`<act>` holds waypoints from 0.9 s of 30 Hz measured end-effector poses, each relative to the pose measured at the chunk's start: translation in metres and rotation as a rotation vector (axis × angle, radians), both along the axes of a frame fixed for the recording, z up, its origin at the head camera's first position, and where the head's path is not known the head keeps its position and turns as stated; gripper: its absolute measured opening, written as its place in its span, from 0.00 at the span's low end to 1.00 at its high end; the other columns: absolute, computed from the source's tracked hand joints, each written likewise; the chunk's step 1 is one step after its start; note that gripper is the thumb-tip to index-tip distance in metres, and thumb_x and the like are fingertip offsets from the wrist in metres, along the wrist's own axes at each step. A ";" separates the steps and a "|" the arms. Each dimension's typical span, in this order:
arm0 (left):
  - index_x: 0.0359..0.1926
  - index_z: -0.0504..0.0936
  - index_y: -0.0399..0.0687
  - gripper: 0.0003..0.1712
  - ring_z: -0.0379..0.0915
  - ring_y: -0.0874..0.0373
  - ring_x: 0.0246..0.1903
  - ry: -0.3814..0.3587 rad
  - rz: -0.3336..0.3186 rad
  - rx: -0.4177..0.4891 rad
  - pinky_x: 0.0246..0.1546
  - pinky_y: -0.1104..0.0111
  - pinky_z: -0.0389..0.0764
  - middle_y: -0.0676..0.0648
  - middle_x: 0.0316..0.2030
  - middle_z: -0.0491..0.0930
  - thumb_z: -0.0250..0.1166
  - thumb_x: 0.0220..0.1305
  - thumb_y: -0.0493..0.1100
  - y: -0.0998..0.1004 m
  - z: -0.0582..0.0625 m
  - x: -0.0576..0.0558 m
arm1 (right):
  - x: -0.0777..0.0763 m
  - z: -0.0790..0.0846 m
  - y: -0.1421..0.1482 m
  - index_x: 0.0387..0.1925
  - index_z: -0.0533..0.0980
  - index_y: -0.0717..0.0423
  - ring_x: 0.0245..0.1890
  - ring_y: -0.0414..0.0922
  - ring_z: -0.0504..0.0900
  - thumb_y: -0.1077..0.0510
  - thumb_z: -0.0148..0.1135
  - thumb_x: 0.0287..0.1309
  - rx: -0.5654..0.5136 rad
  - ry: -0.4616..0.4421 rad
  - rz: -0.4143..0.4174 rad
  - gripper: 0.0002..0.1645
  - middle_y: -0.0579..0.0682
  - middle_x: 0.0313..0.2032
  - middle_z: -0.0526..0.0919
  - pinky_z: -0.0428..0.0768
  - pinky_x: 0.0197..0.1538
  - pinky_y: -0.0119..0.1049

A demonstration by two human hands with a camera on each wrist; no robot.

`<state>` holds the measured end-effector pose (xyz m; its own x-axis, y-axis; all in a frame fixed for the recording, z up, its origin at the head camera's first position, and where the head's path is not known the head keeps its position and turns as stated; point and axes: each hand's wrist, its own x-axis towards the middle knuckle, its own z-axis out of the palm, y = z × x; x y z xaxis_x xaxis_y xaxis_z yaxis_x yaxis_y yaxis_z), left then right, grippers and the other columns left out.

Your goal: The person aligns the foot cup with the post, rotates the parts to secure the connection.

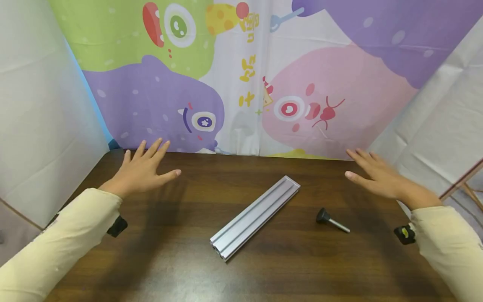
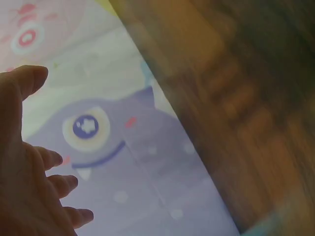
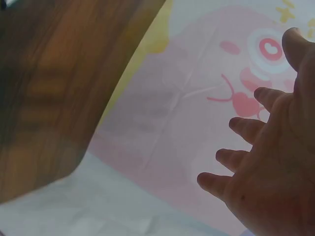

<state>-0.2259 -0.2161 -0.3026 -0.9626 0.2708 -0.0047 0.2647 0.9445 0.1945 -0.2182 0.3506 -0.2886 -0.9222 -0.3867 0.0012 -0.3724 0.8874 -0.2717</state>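
A silver slotted aluminium profile [image 1: 256, 216] lies diagonally on the brown wooden table [image 1: 181, 251], its far end toward the right. To its right rests a black-footed levelling foot [image 1: 323, 215] with a metal stem, tipped on its side. My left hand [image 1: 141, 172] hovers over the table's left part, fingers spread, touching nothing. Over the right part my right hand [image 1: 381, 176] is held up likewise, with nothing in it. Both wrist views show the left hand [image 2: 24, 162] and the right hand [image 3: 275, 157] with fingers apart and no object near them.
A cartoon-printed curtain [image 1: 241, 84] hangs along the table's back edge. White cloth walls [image 1: 49, 92] stand at the left and right sides. Each wrist wears a small black camera, such as the left one [image 1: 117, 226].
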 end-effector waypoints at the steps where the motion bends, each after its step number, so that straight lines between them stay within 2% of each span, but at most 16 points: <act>1: 0.76 0.39 0.46 0.56 0.28 0.28 0.70 0.002 -0.010 0.004 0.59 0.28 0.33 0.37 0.75 0.37 0.47 0.62 0.75 0.004 -0.001 0.001 | 0.000 -0.001 -0.001 0.75 0.44 0.54 0.66 0.78 0.38 0.44 0.48 0.69 -0.008 0.000 0.007 0.42 0.74 0.71 0.42 0.40 0.64 0.71; 6: 0.75 0.43 0.46 0.55 0.35 0.32 0.71 0.025 -0.068 0.068 0.62 0.30 0.39 0.39 0.75 0.41 0.50 0.61 0.74 0.030 -0.008 0.006 | 0.001 -0.005 -0.014 0.75 0.42 0.52 0.70 0.71 0.38 0.45 0.47 0.71 -0.103 -0.038 0.025 0.41 0.69 0.73 0.42 0.41 0.66 0.68; 11: 0.75 0.48 0.46 0.55 0.39 0.38 0.72 0.021 -0.148 0.183 0.66 0.37 0.45 0.41 0.75 0.46 0.58 0.58 0.71 0.064 -0.025 0.015 | 0.005 -0.016 -0.034 0.76 0.39 0.46 0.73 0.62 0.38 0.47 0.45 0.72 -0.289 -0.117 0.027 0.40 0.59 0.75 0.40 0.44 0.67 0.67; 13: 0.74 0.50 0.45 0.55 0.41 0.39 0.72 0.012 -0.184 0.224 0.67 0.40 0.47 0.41 0.74 0.47 0.61 0.57 0.69 0.079 -0.033 0.021 | 0.006 -0.024 -0.042 0.76 0.38 0.46 0.73 0.62 0.40 0.48 0.44 0.73 -0.362 -0.141 0.042 0.39 0.60 0.75 0.41 0.48 0.66 0.68; 16: 0.74 0.52 0.45 0.55 0.44 0.39 0.72 -0.024 -0.236 0.260 0.67 0.42 0.50 0.41 0.74 0.49 0.64 0.55 0.67 0.101 -0.046 0.030 | 0.008 -0.038 -0.056 0.76 0.38 0.47 0.72 0.64 0.44 0.50 0.41 0.74 -0.476 -0.184 0.054 0.38 0.62 0.74 0.42 0.49 0.65 0.68; 20: 0.74 0.54 0.48 0.54 0.46 0.38 0.71 -0.093 -0.276 0.264 0.68 0.44 0.51 0.41 0.73 0.50 0.65 0.53 0.67 0.128 -0.067 0.039 | 0.012 -0.060 -0.071 0.76 0.39 0.48 0.71 0.65 0.46 0.50 0.39 0.75 -0.645 -0.246 0.053 0.35 0.63 0.74 0.44 0.48 0.66 0.68; 23: 0.74 0.54 0.49 0.55 0.47 0.38 0.71 -0.143 -0.282 0.278 0.66 0.43 0.55 0.42 0.73 0.51 0.67 0.52 0.67 0.146 -0.081 0.044 | 0.017 -0.075 -0.081 0.76 0.40 0.48 0.71 0.64 0.45 0.49 0.37 0.76 -0.753 -0.295 0.045 0.35 0.62 0.74 0.45 0.51 0.66 0.67; 27: 0.73 0.55 0.48 0.56 0.49 0.38 0.70 -0.183 -0.284 0.345 0.63 0.41 0.60 0.41 0.73 0.53 0.70 0.51 0.64 0.164 -0.096 0.050 | 0.024 -0.092 -0.092 0.76 0.41 0.47 0.72 0.64 0.44 0.47 0.37 0.75 -0.845 -0.359 0.021 0.34 0.61 0.74 0.44 0.54 0.66 0.65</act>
<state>-0.1758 -0.0516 -0.3991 -0.8421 0.5384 -0.0312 0.4348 0.7120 0.5514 -0.1939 0.2586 -0.3809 -0.9144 -0.4047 0.0058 -0.1542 0.3351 -0.9295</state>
